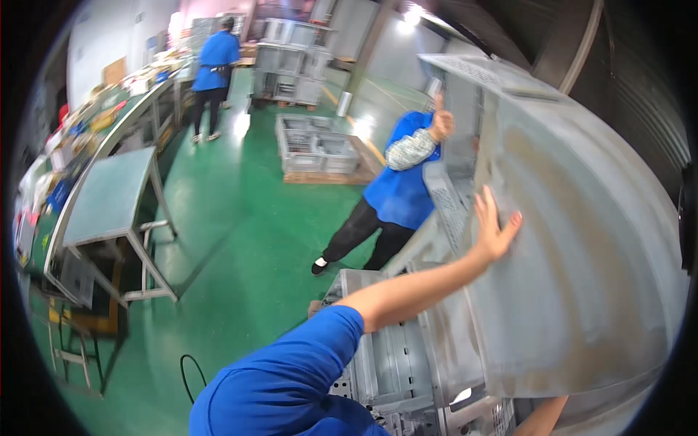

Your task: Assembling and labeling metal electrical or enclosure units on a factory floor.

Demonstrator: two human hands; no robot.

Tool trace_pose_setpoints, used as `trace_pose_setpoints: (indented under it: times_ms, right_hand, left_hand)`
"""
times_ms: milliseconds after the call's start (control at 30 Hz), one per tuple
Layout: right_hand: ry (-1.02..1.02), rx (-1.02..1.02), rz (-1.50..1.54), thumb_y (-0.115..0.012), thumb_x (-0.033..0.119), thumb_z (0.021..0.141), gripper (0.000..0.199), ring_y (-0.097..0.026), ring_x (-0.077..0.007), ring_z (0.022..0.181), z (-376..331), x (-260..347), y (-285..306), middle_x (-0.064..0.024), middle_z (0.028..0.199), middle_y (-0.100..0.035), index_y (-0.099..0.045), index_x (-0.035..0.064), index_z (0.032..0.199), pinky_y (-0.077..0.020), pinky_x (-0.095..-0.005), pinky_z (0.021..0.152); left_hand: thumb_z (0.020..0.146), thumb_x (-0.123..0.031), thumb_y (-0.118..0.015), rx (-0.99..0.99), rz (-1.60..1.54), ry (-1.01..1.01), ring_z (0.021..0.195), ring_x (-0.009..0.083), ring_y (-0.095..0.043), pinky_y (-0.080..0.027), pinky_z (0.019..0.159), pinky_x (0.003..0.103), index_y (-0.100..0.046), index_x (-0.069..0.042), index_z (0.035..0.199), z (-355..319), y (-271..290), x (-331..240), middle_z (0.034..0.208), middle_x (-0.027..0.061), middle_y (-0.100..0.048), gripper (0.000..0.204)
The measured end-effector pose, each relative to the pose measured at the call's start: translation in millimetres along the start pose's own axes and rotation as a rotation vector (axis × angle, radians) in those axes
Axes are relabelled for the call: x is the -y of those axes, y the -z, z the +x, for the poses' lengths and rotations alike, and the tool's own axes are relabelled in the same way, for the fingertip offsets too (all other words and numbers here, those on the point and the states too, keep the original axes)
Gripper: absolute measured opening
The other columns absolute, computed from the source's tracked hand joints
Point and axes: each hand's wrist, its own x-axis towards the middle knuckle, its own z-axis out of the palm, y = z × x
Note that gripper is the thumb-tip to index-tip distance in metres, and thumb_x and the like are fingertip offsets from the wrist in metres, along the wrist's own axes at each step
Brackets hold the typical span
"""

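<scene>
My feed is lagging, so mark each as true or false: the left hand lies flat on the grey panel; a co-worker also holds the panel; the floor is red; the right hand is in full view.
1. The left hand lies flat on the grey panel. True.
2. A co-worker has a hand up at the panel's far edge. True.
3. The floor is red. False: it is green.
4. The right hand is in full view. False: only a forearm shows at the lower edge.

Short bright blue sleeve on the left arm, bare forearm, bare left hand [496, 231], no glove
</scene>
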Motion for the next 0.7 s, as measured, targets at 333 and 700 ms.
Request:
trace_pose_setpoints:
  times_ms: [333,700]
  right_hand:
    - [0.386,0.071,-0.121,-0.024,0.035,0.090,0.054,-0.043,-0.0248,0.107,-53,49,-122,-0.0167,0.116,-0.046,-0.037,-0.0082,0.120,-0.0327,-0.0317,0.090]
    - [0.886,0.418,-0.253,-0.028,0.022,0.086,0.034,-0.043,-0.0236,0.063,-244,215,-239,-0.0108,0.062,-0.042,-0.041,-0.0017,0.065,-0.0337,-0.0314,0.063]
  left_hand:
    - [0.078,-0.064,-0.025,0.023,-1.037,0.744,0.125,0.0239,-0.016,-0.013,0.102,0.034,-0.016,-0.003,0.131,-37,159,-67,0.136,0.0135,-0.017,0.081]
    - [0.081,-0.056,-0.026,-0.309,-1.293,1.008,0.123,0.0242,-0.021,-0.016,0.102,0.036,-0.022,-0.006,0.128,-184,364,-116,0.134,0.0117,-0.022,0.069]
